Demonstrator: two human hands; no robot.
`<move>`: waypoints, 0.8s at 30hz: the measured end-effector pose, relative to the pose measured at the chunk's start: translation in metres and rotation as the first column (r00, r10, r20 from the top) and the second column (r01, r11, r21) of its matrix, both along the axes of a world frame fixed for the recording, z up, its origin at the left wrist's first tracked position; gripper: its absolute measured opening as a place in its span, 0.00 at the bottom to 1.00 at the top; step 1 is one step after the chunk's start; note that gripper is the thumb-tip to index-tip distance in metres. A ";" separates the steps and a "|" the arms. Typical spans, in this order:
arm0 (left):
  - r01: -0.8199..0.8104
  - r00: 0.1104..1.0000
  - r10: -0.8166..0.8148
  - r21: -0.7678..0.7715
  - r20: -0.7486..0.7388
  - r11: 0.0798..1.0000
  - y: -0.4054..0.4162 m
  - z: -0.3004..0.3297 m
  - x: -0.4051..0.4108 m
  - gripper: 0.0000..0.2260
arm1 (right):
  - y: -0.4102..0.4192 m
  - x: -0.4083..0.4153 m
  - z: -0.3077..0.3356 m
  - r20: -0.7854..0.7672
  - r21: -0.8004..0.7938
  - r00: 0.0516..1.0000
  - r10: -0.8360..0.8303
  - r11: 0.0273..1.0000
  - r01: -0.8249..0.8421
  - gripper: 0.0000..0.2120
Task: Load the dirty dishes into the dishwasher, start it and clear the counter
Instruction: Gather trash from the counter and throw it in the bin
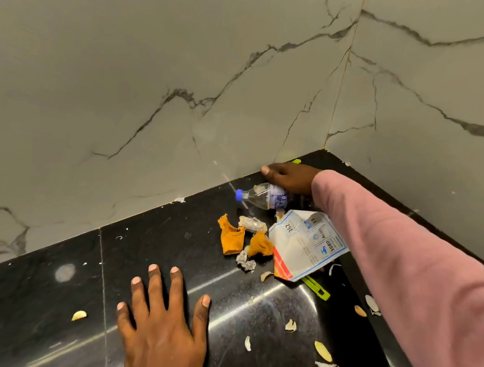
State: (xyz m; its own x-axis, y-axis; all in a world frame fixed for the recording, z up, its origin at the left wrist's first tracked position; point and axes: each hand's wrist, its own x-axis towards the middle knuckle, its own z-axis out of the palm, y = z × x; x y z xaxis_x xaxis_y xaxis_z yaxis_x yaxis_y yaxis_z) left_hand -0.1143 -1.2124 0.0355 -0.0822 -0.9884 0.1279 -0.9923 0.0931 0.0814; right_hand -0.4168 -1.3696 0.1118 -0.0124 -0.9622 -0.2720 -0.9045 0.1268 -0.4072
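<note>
Rubbish lies in the corner of a black stone counter (49,298). A crushed clear plastic bottle (260,198) with a blue cap lies on its side by the wall. My right hand (289,177), in a pink sleeve, reaches to the corner and rests on the bottle's base end, fingers curled over it. In front of the bottle lie orange wrapper scraps (231,236), crumpled foil (247,261) and an empty white pouch (307,244). My left hand (161,322) lies flat on the counter with fingers spread, holding nothing.
Marble-look wall tiles (185,76) close the counter on two sides and meet at the corner. A green plastic clip (316,288) pokes from under the pouch. Several garlic peels (322,351) are scattered at the lower right, and one (79,315) lies to the left.
</note>
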 end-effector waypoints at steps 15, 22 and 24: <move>0.085 0.953 -0.094 -0.042 -0.287 0.995 0.011 0.010 0.003 0.35 | 0.122 0.129 0.006 -0.354 -0.001 0.810 0.468 0.866 -0.500 0.49; 0.224 0.840 -0.230 -0.072 -0.491 0.972 0.020 0.019 0.011 0.42 | 0.128 0.129 0.002 -0.446 -0.189 0.832 0.331 0.874 -0.448 0.42; 0.300 0.804 -0.307 -0.098 -0.510 0.949 0.022 0.023 0.012 0.42 | 0.126 0.120 0.013 -0.376 -0.206 0.892 0.251 0.916 -0.345 0.39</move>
State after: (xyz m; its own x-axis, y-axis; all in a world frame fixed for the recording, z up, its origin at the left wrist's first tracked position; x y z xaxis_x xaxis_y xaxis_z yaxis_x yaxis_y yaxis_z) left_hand -0.1022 -1.1901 0.0587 -0.2967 -0.9221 0.2483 -0.7279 0.3867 0.5663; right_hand -0.2964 -1.2433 0.1245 0.2414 -0.9695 -0.0427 -0.9695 -0.2390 -0.0537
